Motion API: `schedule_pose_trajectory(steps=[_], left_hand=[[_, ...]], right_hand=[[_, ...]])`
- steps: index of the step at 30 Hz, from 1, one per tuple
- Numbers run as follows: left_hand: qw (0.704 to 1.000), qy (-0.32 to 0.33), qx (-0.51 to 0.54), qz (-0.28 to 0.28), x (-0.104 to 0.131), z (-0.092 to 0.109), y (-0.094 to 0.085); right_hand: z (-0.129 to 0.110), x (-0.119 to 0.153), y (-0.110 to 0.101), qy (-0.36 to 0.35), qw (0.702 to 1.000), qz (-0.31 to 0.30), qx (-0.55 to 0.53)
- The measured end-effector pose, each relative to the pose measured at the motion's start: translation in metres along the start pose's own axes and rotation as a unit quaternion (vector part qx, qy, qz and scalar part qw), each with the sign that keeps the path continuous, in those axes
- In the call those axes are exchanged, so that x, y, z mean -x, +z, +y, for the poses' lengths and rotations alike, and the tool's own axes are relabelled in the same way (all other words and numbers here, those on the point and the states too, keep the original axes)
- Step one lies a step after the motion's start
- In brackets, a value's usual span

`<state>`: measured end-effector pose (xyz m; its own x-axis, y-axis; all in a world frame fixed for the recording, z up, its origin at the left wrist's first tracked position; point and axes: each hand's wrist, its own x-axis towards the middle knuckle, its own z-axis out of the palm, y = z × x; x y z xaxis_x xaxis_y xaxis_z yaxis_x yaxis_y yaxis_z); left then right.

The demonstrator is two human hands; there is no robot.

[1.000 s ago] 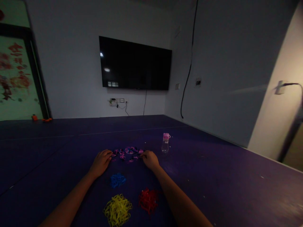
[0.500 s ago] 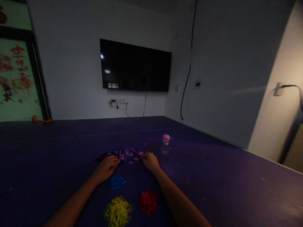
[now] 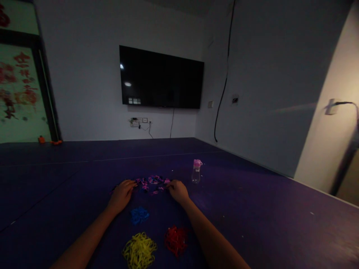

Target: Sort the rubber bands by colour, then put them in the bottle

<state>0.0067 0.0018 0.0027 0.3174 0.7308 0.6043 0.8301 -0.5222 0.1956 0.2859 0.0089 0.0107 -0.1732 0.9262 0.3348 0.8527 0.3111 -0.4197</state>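
A loose spread of mixed pink, purple and dark rubber bands (image 3: 153, 180) lies between my two hands on the purple surface. My left hand (image 3: 122, 192) rests over the left end of the spread, its fingers stretched out and covering some bands. At the right end, my right hand (image 3: 178, 191) has its thumb and fingertips pinched together on the bands; what exactly sits in the pinch is too small to see clearly. Nearer to me are a blue rubber band pile (image 3: 139, 215), a yellow rubber band pile (image 3: 140, 250) and a red rubber band pile (image 3: 175, 240).
A small clear bottle with a pink cap (image 3: 197, 163) stands just right of my right hand. Tiny pale scraps dot the purple surface (image 3: 269, 209). A television (image 3: 161, 78) hangs on the far wall, and a black cable (image 3: 222, 93) runs down near the corner.
My left hand has shifted slightly left and away from me, covering more of the left end of the mixed bands. My right hand has stayed about where it was.
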Motion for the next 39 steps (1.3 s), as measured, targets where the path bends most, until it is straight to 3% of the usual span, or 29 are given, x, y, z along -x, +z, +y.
schedule_pose_trajectory(steps=[4, 8, 14, 23, 30, 39], left_hand=[[0.996, -0.062, -0.07, 0.0, -0.004, -0.01, 0.002], [0.991, -0.082, -0.099, -0.026, -0.012, -0.014, 0.005], [0.985, -0.119, -0.103, -0.066, -0.016, -0.018, 0.004], [0.974, -0.215, -0.057, -0.04, -0.011, -0.029, -0.007], [0.973, -0.224, -0.054, -0.011, -0.012, -0.036, -0.003], [0.981, -0.18, -0.042, -0.055, -0.017, -0.039, 0.003]], right_hand=[[-0.001, 0.0, 0.0, 0.006, 1.0, -0.004, -0.001], [-0.001, 0.001, 0.0, 0.007, 1.0, -0.002, -0.004], [0.002, 0.0, 0.003, -0.002, 1.0, 0.004, -0.013], [0.002, -0.001, 0.002, 0.0, 1.0, -0.007, -0.006], [0.002, -0.001, 0.004, -0.009, 1.0, -0.002, -0.004], [0.0, -0.001, 0.005, -0.007, 1.0, -0.004, -0.012]])
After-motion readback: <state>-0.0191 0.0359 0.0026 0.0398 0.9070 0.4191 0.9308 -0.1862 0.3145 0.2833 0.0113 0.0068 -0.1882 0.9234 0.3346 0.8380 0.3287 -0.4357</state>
